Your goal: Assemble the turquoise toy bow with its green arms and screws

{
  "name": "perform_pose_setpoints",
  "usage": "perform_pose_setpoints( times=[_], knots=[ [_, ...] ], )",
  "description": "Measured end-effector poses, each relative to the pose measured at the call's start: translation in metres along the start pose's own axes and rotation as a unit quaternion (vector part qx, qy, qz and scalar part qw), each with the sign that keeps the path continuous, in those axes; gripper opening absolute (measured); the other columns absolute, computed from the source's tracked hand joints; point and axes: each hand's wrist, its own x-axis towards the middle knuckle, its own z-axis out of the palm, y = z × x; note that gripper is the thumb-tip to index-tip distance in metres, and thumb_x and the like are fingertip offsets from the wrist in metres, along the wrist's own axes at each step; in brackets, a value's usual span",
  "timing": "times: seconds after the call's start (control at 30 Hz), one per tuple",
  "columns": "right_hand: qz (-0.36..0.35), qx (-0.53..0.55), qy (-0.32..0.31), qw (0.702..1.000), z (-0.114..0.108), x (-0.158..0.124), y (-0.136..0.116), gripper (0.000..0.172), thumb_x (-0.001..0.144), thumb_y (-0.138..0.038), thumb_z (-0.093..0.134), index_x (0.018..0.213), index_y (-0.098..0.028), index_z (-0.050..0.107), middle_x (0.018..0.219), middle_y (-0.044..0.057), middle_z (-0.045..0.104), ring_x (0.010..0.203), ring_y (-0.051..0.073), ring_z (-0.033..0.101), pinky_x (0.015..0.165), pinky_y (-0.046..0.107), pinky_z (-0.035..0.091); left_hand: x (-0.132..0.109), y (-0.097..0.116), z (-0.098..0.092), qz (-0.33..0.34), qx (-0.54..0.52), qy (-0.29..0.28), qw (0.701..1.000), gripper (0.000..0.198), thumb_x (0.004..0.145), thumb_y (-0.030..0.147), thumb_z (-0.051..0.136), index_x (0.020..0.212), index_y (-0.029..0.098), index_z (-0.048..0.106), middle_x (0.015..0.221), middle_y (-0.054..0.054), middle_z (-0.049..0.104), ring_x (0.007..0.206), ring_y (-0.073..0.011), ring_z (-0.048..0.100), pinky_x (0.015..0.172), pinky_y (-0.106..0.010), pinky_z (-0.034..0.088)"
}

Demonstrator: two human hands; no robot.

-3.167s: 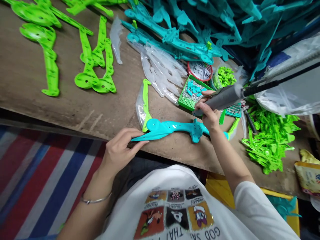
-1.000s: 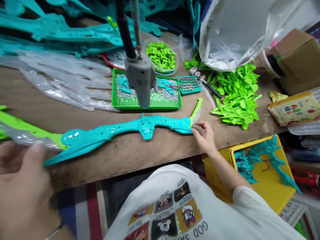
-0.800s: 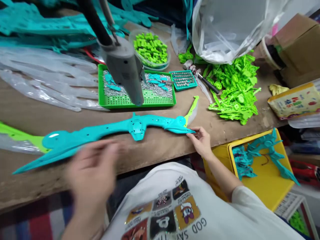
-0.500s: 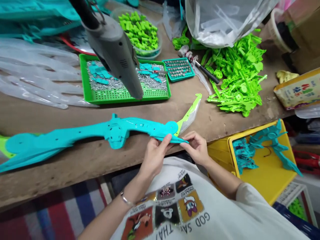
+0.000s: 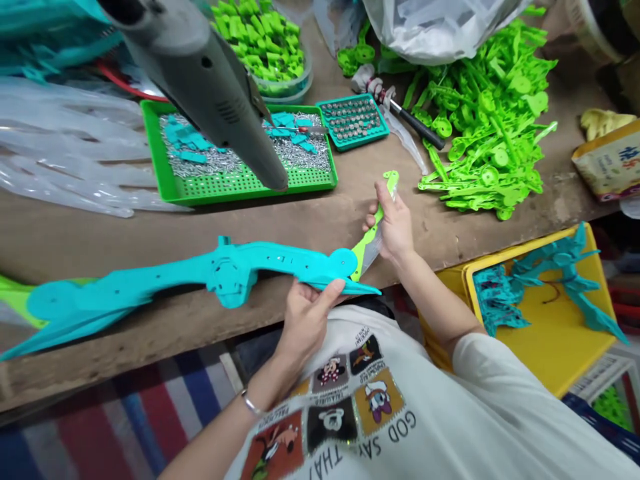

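A long teal plastic toy bow (image 5: pixel 175 270) lies across the table near its front edge. My left hand (image 5: pixel 310 317) is closed round the pointed teal end part, thumb on top and fingers underneath. From that end a bright green curved limb (image 5: pixel 367 245), with a clear plastic film along it, sticks out away from me. My right hand (image 5: pixel 393 223) is closed on the upper part of this limb, thumb near its hooked tip. At the far left, another green limb (image 5: pixel 17 293) projects from the bow's other end.
A grey electric screwdriver (image 5: pixel 215 87) hangs over a green tray (image 5: pixel 240 193) of screws and teal pieces. Beside it sit a small teal tray (image 5: pixel 355 143) of metal parts, a black-handled tool (image 5: pixel 417 127) and piled green parts (image 5: pixel 490 133). A yellow bin (image 5: pixel 555 353) stands right.
My right hand has left the pointed teal tip, moved up and away from me, and closed on the green limb. My left hand keeps its hold. The view has shifted slightly.
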Motion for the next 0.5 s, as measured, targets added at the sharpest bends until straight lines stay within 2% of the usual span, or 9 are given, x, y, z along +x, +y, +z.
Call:
perform_pose_setpoints(
  times=[0.1, 0.23, 0.37, 0.5],
  knots=[
    [-0.04, 0.032, 0.045, 0.998, 0.0, -0.006, 0.005, 0.036, 0.085, -0.051, 0.075, 0.096, -0.026, 0.051, 0.061, -0.013, 0.051, 0.041, 0.004, 0.048, 0.042, 0.016, 0.046, 0.002, 0.001, 0.002, 0.013, -0.009, 0.021, 1.0, 0.058, 0.072, 0.037, 0.091, 0.115, 0.022, 0.056, 0.109, -0.003, 0.075, 0.096, -0.0197, 0.074, 0.085, -0.043, 0.066],
    [-0.07, 0.043, 0.101, 0.992, -0.013, -0.018, 0.016, 0.038, 0.086, -0.052, 0.074, 0.097, -0.027, 0.047, 0.062, -0.014, 0.052, 0.042, 0.004, 0.049, 0.043, 0.017, 0.046, -0.001, -0.007, 0.008, 0.014, -0.018, 0.03, 0.999, 0.059, 0.073, 0.038, 0.09, 0.116, 0.024, 0.052, 0.107, -0.001, 0.073, 0.092, -0.0171, 0.074, 0.081, -0.04, 0.067],
    [-0.075, 0.015, 0.124, 0.989, -0.027, -0.024, 0.023, 0.04, 0.086, -0.054, 0.072, 0.097, -0.028, 0.044, 0.062, -0.014, 0.053, 0.042, 0.005, 0.049, 0.043, 0.018, 0.047, -0.004, -0.02, 0.012, 0.011, -0.028, 0.034, 0.999, 0.059, 0.075, 0.038, 0.089, 0.117, 0.026, 0.05, 0.114, -0.001, 0.072, 0.099, -0.0177, 0.073, 0.084, -0.041, 0.067],
    [-0.068, -0.042, 0.116, 0.99, -0.039, -0.014, 0.023, 0.046, 0.081, -0.047, 0.075, 0.108, -0.029, 0.043, 0.064, -0.014, 0.056, 0.044, 0.007, 0.053, 0.045, 0.021, 0.05, 0.002, -0.023, 0.019, 0.001, -0.009, 0.015, 1.0, 0.057, 0.076, 0.04, 0.088, 0.115, 0.024, 0.051, 0.112, -0.002, 0.074, 0.103, -0.0197, 0.074, 0.089, -0.042, 0.065]
  ],
)
